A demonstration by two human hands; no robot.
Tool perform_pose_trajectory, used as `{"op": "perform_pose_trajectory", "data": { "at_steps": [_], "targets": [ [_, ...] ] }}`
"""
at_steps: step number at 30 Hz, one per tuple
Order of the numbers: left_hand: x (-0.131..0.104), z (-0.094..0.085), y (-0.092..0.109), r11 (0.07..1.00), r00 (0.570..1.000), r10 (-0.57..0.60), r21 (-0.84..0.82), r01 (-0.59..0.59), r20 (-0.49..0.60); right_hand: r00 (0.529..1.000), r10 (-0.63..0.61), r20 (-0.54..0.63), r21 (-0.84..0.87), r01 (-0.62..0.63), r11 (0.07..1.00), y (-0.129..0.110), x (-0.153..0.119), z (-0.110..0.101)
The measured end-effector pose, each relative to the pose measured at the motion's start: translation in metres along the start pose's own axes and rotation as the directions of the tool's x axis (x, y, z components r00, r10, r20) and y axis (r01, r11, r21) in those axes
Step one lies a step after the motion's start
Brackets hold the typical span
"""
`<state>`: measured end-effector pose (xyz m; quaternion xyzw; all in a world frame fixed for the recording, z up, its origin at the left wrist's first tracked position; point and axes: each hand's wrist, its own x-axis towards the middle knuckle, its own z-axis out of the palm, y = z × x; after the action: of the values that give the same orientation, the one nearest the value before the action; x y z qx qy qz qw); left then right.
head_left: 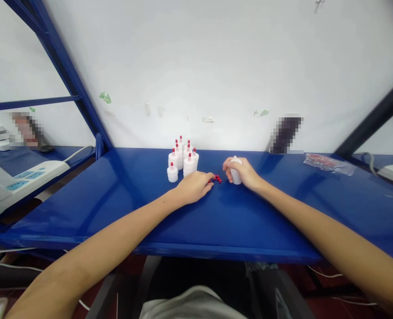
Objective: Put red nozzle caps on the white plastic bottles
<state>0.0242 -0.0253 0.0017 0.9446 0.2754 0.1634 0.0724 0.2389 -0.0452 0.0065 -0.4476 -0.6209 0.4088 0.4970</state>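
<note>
My right hand [245, 172] is wrapped around a white squeeze bottle [236, 176] held upright over the blue table. The bottle's white nozzle tip shows no red cap on it. To its left, my left hand [194, 186] reaches down to a small pile of red caps [218, 178]. Its thumb and fingertips close in a pinch at the pile's left side, with red showing between them; exactly how many caps they grip is hidden. Just behind my left hand stands a group of white bottles [190, 165] with red-capped nozzles, one bottle [172, 173] at the front left.
A blue table [116, 199] runs up to a white wall. A clear plastic bag [329, 164] with something red inside lies at the right. A dark pixelated object [285, 135] leans on the wall. White devices with buttons [26, 179] stand at the left, beside blue frame posts.
</note>
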Motion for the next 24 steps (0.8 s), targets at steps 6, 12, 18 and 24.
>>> {"op": "perform_pose_trajectory", "data": {
  "at_steps": [6,12,18,24],
  "targets": [
    [-0.0020,-0.0022,0.0040,0.995,0.995,-0.080,0.058,0.083,-0.054,0.999,-0.033,0.000,-0.096,0.033,0.995,-0.0056,-0.0053,0.0037],
    [-0.0021,-0.0032,0.0016,0.979,0.994,-0.113,0.171,0.113,-0.010,0.993,-0.116,0.021,-0.180,0.118,0.977,-0.0039,-0.0100,0.0048],
    [-0.0037,-0.0032,0.0003,0.991,0.997,-0.063,0.115,0.066,-0.033,0.967,-0.245,0.067,-0.636,0.231,0.737,-0.0073,-0.0083,0.0037],
    [-0.0036,-0.0030,0.0014,0.997,1.000,0.002,0.077,0.000,-0.024,0.972,-0.222,0.076,-0.796,0.193,0.573,-0.0085,-0.0079,0.0078]
  ]
}}
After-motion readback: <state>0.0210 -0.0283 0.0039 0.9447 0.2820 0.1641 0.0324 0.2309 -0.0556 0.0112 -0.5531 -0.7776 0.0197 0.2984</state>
